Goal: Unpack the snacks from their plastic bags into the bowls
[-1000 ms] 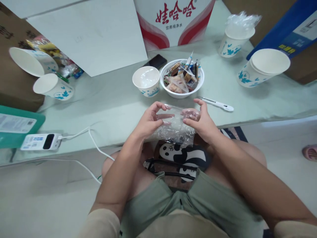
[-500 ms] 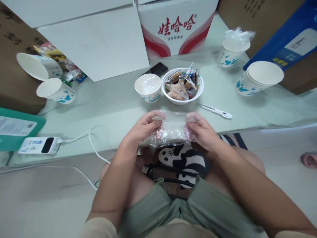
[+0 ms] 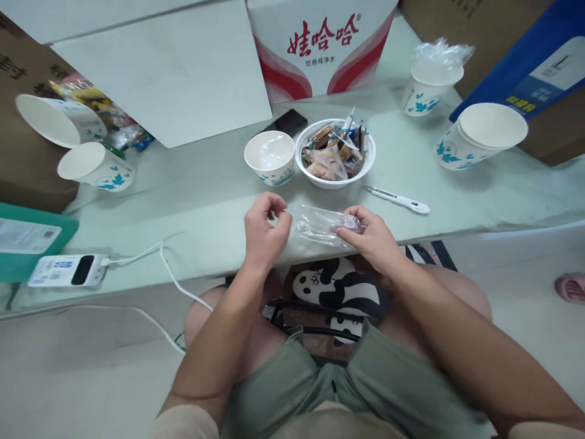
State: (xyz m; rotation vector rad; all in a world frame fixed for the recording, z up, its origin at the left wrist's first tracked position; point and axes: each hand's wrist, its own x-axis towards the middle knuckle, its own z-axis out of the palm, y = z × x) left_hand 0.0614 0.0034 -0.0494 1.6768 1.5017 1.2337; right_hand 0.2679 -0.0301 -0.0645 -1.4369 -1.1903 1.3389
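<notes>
Over the table's front edge, a clear plastic bag (image 3: 317, 225) is stretched sideways between my two hands. My right hand (image 3: 372, 235) is closed on its right end, thumb on top, with the film bunched under the fingers. At the left end, my left hand (image 3: 267, 231) is curled in a pinch, and the film reaches its thumb and fingertips. Just beyond stand a paper cup (image 3: 276, 178) and a white bowl (image 3: 315, 181) full of small wrapped snacks (image 3: 331, 160). A white utility knife (image 3: 400, 200) lies right of the bowl.
A dark phone (image 3: 292, 121) lies behind the cup. Paper cups (image 3: 466, 160) stand at right, one stuffed with plastic film (image 3: 441, 53); others (image 3: 112, 177) tilt at left. Boxes (image 3: 320, 67) line the back. A white device (image 3: 68, 271) trails a cable over the front edge.
My left hand has turned and drawn its fingers into a tighter pinch, shifting slightly left. The bag now looks narrower from front to back and slants down to the right.
</notes>
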